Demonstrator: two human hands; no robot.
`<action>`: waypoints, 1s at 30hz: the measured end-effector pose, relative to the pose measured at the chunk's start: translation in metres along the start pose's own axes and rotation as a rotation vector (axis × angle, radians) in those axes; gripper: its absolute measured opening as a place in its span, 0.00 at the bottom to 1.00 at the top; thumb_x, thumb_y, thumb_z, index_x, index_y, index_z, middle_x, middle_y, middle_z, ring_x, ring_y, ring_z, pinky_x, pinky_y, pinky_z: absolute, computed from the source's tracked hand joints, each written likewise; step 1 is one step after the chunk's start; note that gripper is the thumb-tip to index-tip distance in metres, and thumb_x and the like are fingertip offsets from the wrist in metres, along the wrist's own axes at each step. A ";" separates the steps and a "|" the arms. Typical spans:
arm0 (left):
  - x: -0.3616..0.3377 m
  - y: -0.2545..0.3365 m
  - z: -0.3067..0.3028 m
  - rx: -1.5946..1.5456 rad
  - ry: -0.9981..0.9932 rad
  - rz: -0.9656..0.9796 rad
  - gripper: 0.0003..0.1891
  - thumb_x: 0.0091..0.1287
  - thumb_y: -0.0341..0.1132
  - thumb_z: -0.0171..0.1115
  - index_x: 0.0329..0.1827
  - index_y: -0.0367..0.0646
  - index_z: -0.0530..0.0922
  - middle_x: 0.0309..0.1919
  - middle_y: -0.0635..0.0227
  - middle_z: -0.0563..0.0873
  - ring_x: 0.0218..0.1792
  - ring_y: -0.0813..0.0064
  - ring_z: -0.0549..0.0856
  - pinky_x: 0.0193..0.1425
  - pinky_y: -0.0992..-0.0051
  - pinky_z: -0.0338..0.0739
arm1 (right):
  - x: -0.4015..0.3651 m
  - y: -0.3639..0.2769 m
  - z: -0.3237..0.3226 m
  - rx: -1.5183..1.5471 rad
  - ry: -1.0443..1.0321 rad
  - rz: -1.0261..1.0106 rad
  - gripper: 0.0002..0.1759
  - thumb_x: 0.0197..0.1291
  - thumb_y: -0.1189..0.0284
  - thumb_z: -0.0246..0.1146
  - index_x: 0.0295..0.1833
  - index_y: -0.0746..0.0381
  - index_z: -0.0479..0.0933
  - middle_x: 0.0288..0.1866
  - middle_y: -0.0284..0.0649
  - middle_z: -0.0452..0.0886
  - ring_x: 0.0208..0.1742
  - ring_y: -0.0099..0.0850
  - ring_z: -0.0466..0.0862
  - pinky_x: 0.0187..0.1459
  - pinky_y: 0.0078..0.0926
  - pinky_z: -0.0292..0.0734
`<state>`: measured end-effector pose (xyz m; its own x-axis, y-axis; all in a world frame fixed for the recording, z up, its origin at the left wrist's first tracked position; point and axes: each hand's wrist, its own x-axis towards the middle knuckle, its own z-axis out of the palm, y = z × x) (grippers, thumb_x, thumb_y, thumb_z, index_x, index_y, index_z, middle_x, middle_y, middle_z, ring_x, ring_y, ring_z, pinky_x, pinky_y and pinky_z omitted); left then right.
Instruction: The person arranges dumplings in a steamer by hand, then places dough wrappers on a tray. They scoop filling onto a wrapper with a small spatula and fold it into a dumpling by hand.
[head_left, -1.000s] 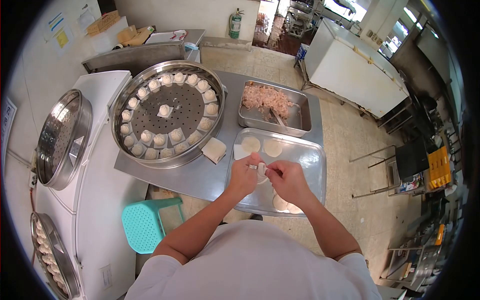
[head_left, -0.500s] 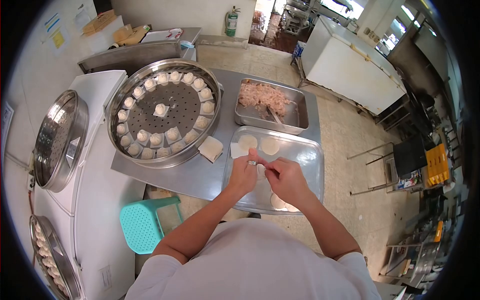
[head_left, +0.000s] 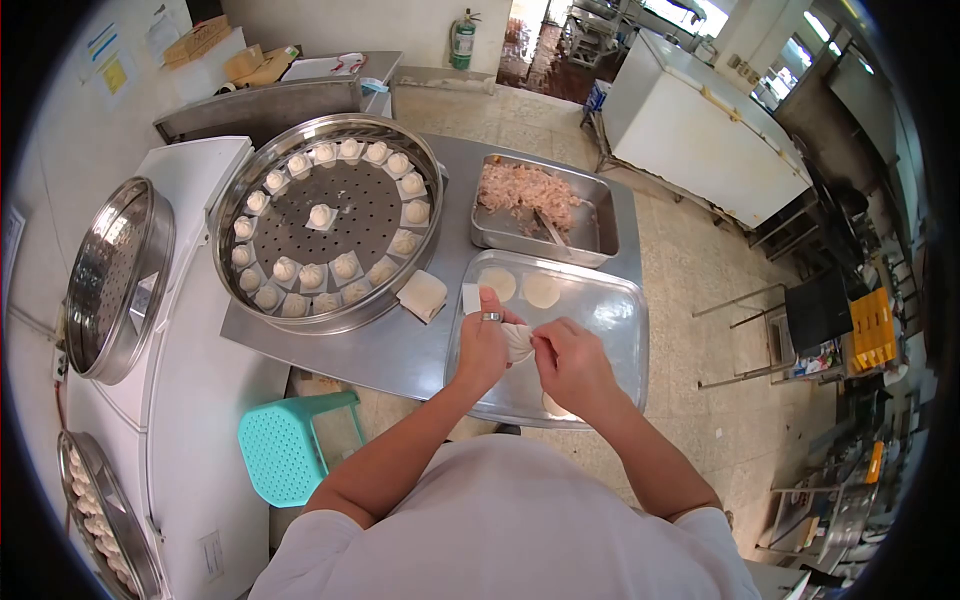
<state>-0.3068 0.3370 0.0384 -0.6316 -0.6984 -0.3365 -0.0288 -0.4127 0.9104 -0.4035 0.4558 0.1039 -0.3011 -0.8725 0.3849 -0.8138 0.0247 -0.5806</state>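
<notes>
My left hand (head_left: 484, 345) cups a pleated bun (head_left: 518, 342), with a ring on one finger. Pinching the gathered dough at the bun's right side is my right hand (head_left: 574, 362). Both hands are above a metal tray (head_left: 625, 350) where flat round dough wrappers (head_left: 542, 291) lie; another wrapper shows partly under my right hand. A small white paper square (head_left: 471, 297) rests at the tray's left side. Beyond the tray, a deep metal pan (head_left: 608, 225) holds minced filling (head_left: 525, 195) and a flat-handled utensil (head_left: 550, 228).
A round perforated steamer (head_left: 340, 200) carries several pleated buns on paper squares. Beside it sits a stack of papers (head_left: 423, 296). A turquoise stool (head_left: 285, 455) stands below the table's left edge. More steamer trays (head_left: 120, 280) lean at the far left.
The pleated bun now shows between my hands, where it was mostly hidden before. My right hand has shifted slightly right and down, still pinching the dough.
</notes>
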 end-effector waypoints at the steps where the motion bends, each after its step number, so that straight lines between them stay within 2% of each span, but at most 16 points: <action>1: 0.002 0.000 0.000 -0.006 -0.024 0.039 0.48 0.79 0.72 0.33 0.28 0.35 0.84 0.21 0.65 0.84 0.22 0.74 0.83 0.26 0.73 0.78 | 0.001 -0.002 -0.001 0.031 0.000 0.006 0.03 0.63 0.81 0.66 0.42 0.67 0.80 0.35 0.51 0.83 0.34 0.52 0.84 0.36 0.46 0.80; 6: 0.012 -0.005 -0.002 0.068 -0.074 0.197 0.49 0.77 0.76 0.30 0.28 0.37 0.84 0.19 0.66 0.83 0.20 0.76 0.84 0.20 0.75 0.74 | 0.004 0.007 0.000 0.057 -0.081 -0.009 0.02 0.65 0.81 0.64 0.42 0.67 0.78 0.35 0.51 0.81 0.36 0.52 0.84 0.37 0.47 0.80; 9: 0.001 0.004 -0.001 -0.060 -0.146 -0.002 0.50 0.75 0.77 0.28 0.29 0.38 0.82 0.19 0.67 0.83 0.20 0.76 0.84 0.18 0.76 0.72 | 0.001 0.011 0.003 -0.023 -0.139 -0.003 0.02 0.67 0.80 0.63 0.44 0.67 0.78 0.35 0.51 0.80 0.37 0.52 0.83 0.37 0.47 0.80; 12: 0.001 -0.002 -0.005 -0.084 -0.112 -0.123 0.50 0.73 0.80 0.27 0.29 0.40 0.81 0.20 0.67 0.83 0.19 0.75 0.84 0.16 0.76 0.69 | -0.001 0.000 -0.001 -0.027 -0.099 -0.054 0.04 0.65 0.83 0.64 0.43 0.68 0.77 0.35 0.49 0.81 0.33 0.51 0.82 0.34 0.44 0.78; 15: 0.001 0.002 -0.007 -0.163 -0.154 -0.164 0.50 0.70 0.82 0.27 0.28 0.41 0.80 0.20 0.68 0.83 0.17 0.75 0.82 0.15 0.76 0.67 | 0.004 -0.017 -0.007 0.059 -0.047 -0.119 0.04 0.65 0.82 0.64 0.44 0.67 0.76 0.36 0.49 0.81 0.34 0.52 0.82 0.34 0.44 0.78; 18: -0.004 0.012 -0.009 -0.150 -0.223 -0.200 0.49 0.67 0.85 0.31 0.30 0.44 0.80 0.22 0.69 0.83 0.20 0.75 0.81 0.20 0.76 0.73 | 0.001 -0.007 -0.007 0.050 -0.124 -0.127 0.05 0.66 0.83 0.64 0.45 0.67 0.77 0.37 0.49 0.80 0.33 0.52 0.82 0.33 0.45 0.77; 21: -0.006 0.010 -0.005 -0.278 -0.238 -0.128 0.48 0.69 0.83 0.30 0.30 0.45 0.79 0.22 0.70 0.82 0.19 0.76 0.80 0.18 0.77 0.70 | -0.002 0.000 -0.006 0.026 -0.128 -0.094 0.06 0.66 0.84 0.63 0.46 0.67 0.77 0.37 0.48 0.80 0.32 0.51 0.82 0.33 0.44 0.78; 24: -0.007 0.004 -0.010 -0.220 -0.256 -0.165 0.48 0.70 0.82 0.29 0.31 0.44 0.79 0.22 0.70 0.82 0.17 0.77 0.78 0.15 0.77 0.67 | -0.001 -0.011 -0.012 0.056 -0.100 -0.127 0.07 0.63 0.85 0.64 0.45 0.67 0.77 0.37 0.47 0.81 0.33 0.50 0.82 0.33 0.44 0.78; 27: -0.011 0.008 -0.008 -0.212 -0.269 -0.250 0.48 0.66 0.86 0.31 0.34 0.45 0.78 0.23 0.70 0.81 0.18 0.78 0.77 0.17 0.78 0.63 | -0.003 -0.014 -0.015 0.058 -0.144 -0.162 0.10 0.58 0.85 0.64 0.46 0.66 0.76 0.38 0.48 0.79 0.37 0.50 0.83 0.37 0.46 0.80; 30: -0.013 0.012 -0.003 -0.228 -0.219 -0.377 0.47 0.66 0.86 0.33 0.34 0.47 0.78 0.22 0.71 0.81 0.17 0.77 0.76 0.17 0.77 0.62 | -0.006 -0.005 -0.014 -0.012 -0.199 -0.134 0.13 0.55 0.86 0.64 0.47 0.67 0.76 0.39 0.48 0.80 0.39 0.50 0.83 0.38 0.46 0.81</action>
<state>-0.2968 0.3396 0.0531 -0.7587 -0.3467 -0.5515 -0.1318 -0.7474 0.6512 -0.4041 0.4679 0.1147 -0.0867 -0.9472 0.3087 -0.8460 -0.0936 -0.5249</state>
